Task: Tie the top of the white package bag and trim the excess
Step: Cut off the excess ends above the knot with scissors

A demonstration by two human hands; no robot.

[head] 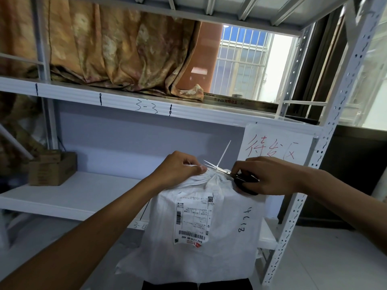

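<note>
the white metal rack [83, 193] filled the view, its lower shelf bare leftward as far as a cardboard box [52, 170] at the back. the white package bag [230, 227] stood before that shelf's front edge, gathered neck at centre. the left hand [180, 170] pinched the bunched neck between thumb and curled fingers. the right hand [270, 174], just right of the neck, curled round black scissors [222, 169], blades parted at the base of the thin tie tail [224, 152], which stuck up tilted into open space.
</note>
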